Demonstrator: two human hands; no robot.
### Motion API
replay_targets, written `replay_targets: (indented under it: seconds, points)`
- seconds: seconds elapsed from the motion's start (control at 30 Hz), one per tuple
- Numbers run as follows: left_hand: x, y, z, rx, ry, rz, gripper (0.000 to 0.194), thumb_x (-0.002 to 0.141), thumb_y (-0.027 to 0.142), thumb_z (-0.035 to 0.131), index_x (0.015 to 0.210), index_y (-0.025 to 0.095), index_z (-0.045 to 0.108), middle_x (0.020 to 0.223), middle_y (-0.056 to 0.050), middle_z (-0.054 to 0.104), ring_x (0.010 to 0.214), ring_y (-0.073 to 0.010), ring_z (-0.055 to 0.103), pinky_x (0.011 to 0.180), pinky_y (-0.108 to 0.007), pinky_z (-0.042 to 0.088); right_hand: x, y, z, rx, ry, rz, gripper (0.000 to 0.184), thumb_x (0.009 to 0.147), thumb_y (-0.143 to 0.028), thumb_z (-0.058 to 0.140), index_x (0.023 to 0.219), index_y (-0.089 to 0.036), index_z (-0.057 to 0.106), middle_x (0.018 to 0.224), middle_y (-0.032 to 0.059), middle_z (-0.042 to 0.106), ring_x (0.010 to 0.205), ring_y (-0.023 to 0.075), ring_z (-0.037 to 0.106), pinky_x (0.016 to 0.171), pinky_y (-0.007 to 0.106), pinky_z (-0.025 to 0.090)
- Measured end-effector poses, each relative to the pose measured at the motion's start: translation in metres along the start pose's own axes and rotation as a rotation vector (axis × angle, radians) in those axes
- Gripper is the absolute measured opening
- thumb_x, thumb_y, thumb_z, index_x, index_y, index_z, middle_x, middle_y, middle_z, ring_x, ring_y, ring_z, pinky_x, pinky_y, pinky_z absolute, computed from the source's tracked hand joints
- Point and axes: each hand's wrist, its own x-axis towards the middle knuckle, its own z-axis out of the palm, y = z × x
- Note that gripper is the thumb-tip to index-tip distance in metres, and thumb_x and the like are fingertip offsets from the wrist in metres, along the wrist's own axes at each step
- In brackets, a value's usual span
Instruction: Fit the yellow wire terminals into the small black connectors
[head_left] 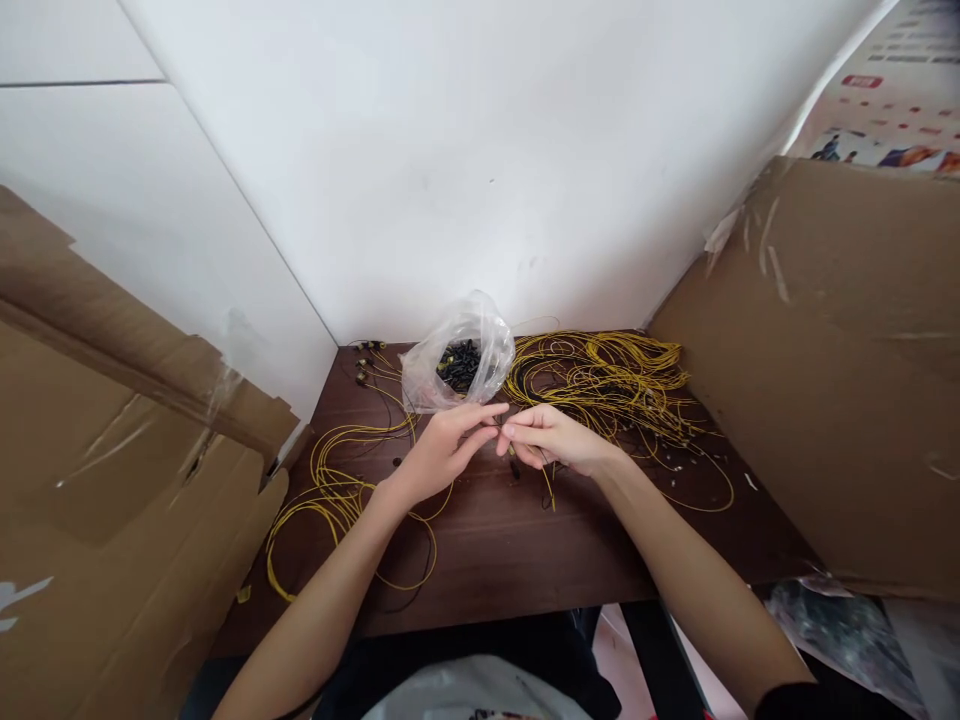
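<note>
My left hand (448,442) and my right hand (553,438) meet over the middle of the table, fingertips almost touching. Thumb and fingers of the right pinch a thin yellow and black cable (550,488), whose loose part hangs below the hand. The left hand's thumb and forefinger close around the cable's thin end, largely hidden between the fingertips. Just under the hands shows a small black connector (514,466). Behind them stands an open clear plastic bag (420,375) with many small black parts (460,362) in it.
A big tangle of yellow cables (600,375) lies at right on the dark brown table (495,570). More looped yellow cables (322,490) lie at left, with black connector ends (364,370) behind. Cardboard panels (817,380) flank both sides; a white wall (450,180) rises behind.
</note>
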Motion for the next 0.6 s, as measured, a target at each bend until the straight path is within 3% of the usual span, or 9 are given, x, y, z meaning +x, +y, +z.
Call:
replay_targets:
  seconds: [0.17,0.33,0.47,0.6]
  points:
    - [-0.001,0.001,-0.007,0.008,0.155,0.061,0.014,0.088,0.02,0.056,0.086,0.017,0.07,0.075,-0.004,0.067,0.071,-0.0137,0.061,0.069,-0.026,0.048,-0.003,0.002,-0.01,0.024,-0.033,-0.145,0.035,0.088,-0.042,0.057,0.075,-0.012,0.067,0.047,-0.0041,0.052,0.044,0.0054,0.039,0.051,0.021,0.031]
    - [-0.003,-0.005,-0.023,-0.12,0.503,-0.066,0.01,0.084,0.018,0.061,0.084,0.018,0.071,0.072,-0.001,0.066,0.066,-0.012,0.061,0.066,-0.025,0.049,-0.01,-0.002,-0.018,0.173,-0.113,-0.321,0.035,0.086,-0.042,0.061,0.065,-0.013,0.062,0.043,-0.0038,0.048,0.053,0.0106,0.046,0.071,0.032,0.043]
    - [-0.003,-0.013,-0.028,-0.331,0.767,-0.187,0.01,0.081,0.025,0.065,0.084,0.018,0.07,0.067,0.0,0.061,0.057,-0.0102,0.057,0.055,-0.023,0.05,-0.016,-0.005,-0.024,0.28,-0.142,-0.366,0.032,0.086,-0.039,0.062,0.065,-0.015,0.06,0.037,-0.0065,0.039,0.046,0.01,0.04,0.059,0.028,0.043]
    - [-0.001,-0.013,-0.031,-0.443,0.917,-0.28,0.017,0.075,0.031,0.07,0.082,0.016,0.068,0.065,0.001,0.06,0.05,-0.0075,0.051,0.048,-0.021,0.046,-0.021,-0.007,-0.032,0.255,0.01,-0.285,0.029,0.084,-0.041,0.064,0.072,-0.014,0.063,0.04,-0.0073,0.039,0.041,0.0071,0.036,0.047,0.023,0.035]
